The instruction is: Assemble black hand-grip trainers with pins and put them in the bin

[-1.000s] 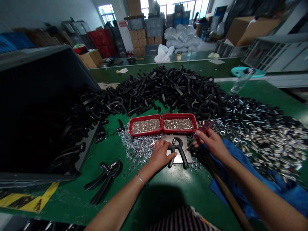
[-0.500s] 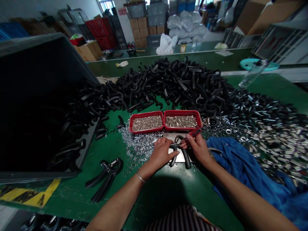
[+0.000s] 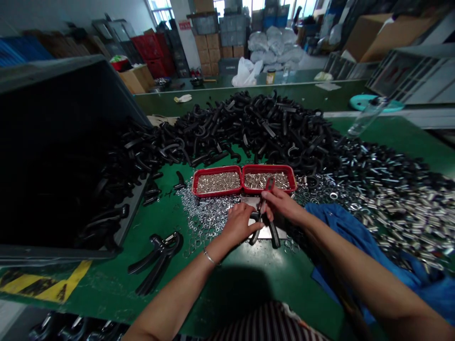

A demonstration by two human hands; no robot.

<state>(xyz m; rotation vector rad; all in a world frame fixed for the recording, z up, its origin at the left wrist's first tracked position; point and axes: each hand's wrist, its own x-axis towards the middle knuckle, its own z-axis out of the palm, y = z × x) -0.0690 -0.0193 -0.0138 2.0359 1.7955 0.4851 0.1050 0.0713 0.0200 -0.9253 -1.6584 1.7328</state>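
My left hand (image 3: pixel 240 225) rests on a black hand-grip exerciser (image 3: pixel 273 234) and holds it down on a square steel plate (image 3: pixel 250 201). My right hand (image 3: pixel 282 206) grips a small red-handled tool (image 3: pixel 269 184), whose thin metal tip reaches down into the top of the exerciser. The fingers of both hands hide part of the exerciser's head. Just above my hands sit two joined red trays (image 3: pixel 216 168) of small metal pieces, and steel washers (image 3: pixel 204 213) lie scattered around the plate.
A large black bin (image 3: pixel 53 156) stands at the left, next to a heap of black handles (image 3: pixel 249 123). Two assembled exercisers (image 3: pixel 158 263) lie on the green bench. Blue cloth (image 3: pixel 348 227) and scattered metal tubes (image 3: pixel 401 208) lie to the right.
My right hand has moved in from the right, and the red tool now stands nearly upright over the exerciser. My left hand stays on the exerciser.
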